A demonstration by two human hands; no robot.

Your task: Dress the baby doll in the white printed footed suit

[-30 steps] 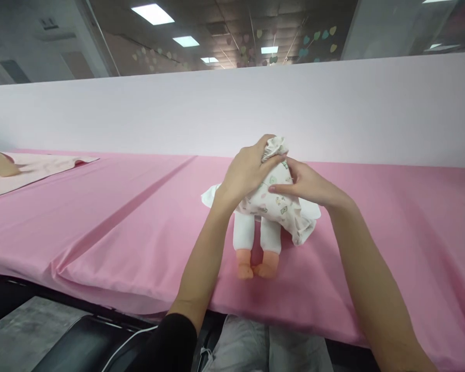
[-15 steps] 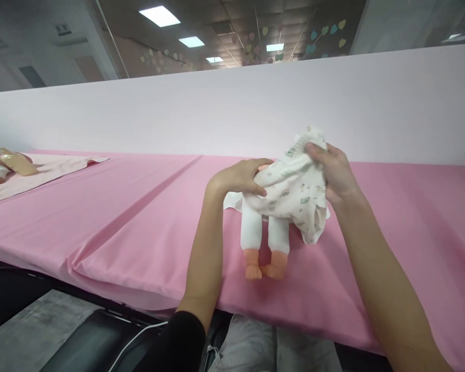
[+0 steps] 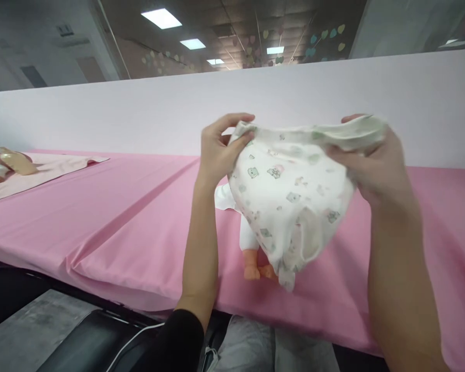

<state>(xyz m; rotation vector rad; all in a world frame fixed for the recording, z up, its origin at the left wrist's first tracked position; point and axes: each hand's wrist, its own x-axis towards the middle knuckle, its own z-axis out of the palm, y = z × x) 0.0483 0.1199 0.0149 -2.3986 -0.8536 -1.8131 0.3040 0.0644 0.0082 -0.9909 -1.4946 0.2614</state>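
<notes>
Between my two hands hangs a white baby garment [image 3: 282, 181] printed with small bears, stretched along its top edge. My left hand [image 3: 227, 147] pinches its upper left corner. My right hand [image 3: 375, 160], slightly blurred, grips the upper right side, where the fabric bunches. Behind and below the garment a baby doll [image 3: 250, 261] lies on the pink sheet, its feet towards me. Only its white-clad leg, the feet and some white cloth [image 3: 225, 197] at its side show; the garment hides the rest.
A pink sheet [image 3: 139, 222] covers the table, with a raised crease left of the doll. At the far left another doll [image 3: 17, 161] lies on a pale cloth [image 3: 62, 164]. A white partition [image 3: 139, 113] stands behind; a black chair [image 3: 101, 341] is below the front edge.
The garment has been lifted up and spread wide over the doll. My left hand has risen and now holds its left corner; my right hand has moved right and nearer.
</notes>
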